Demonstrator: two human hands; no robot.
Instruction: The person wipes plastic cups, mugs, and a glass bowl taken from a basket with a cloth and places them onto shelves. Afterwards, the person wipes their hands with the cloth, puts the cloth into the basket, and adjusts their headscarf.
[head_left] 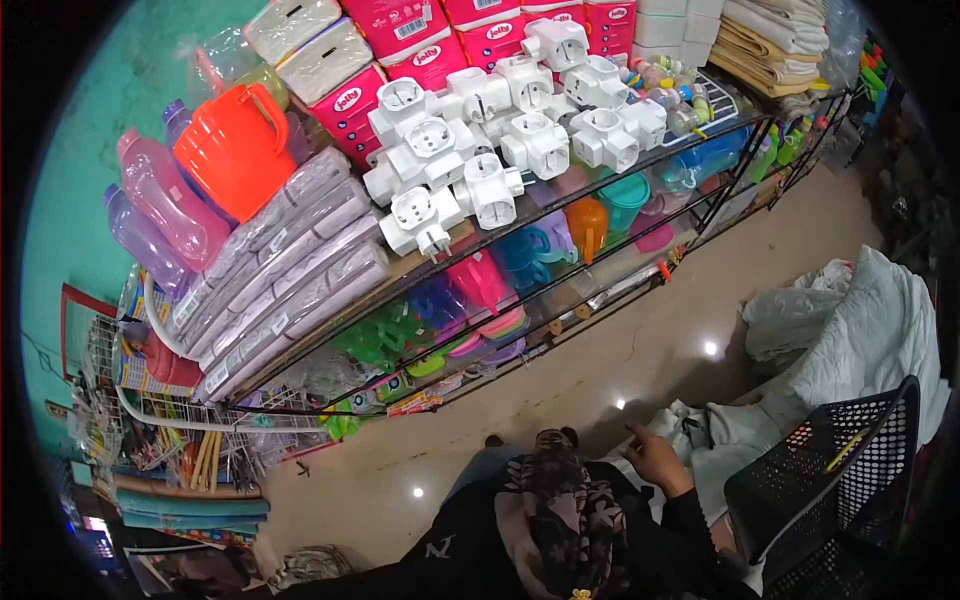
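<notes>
My right hand point(657, 458) is low in the view, right of my patterned scarf point(555, 500). Its index finger is stretched out, the other fingers are partly curled, and I see nothing in its grasp. White sacks point(690, 425) lie close behind and beside it. A black perforated plastic basket point(830, 480) stands further right. My left hand is out of sight; only dark clothing shows on that side. Ahead, white multi-way plug adapters point(430, 140) are piled on the top shelf point(480, 243), away from my hand.
Pink tissue packs point(430, 60), an orange jug point(235, 150), plastic bottles point(175, 200) and wrapped rolls point(280, 265) fill the shelf top. Colored plastic cups point(625, 200) sit below. A large white sack point(880, 330) stands right of the tiled floor point(520, 390). Folded cloths point(765, 45) are stacked at the far end.
</notes>
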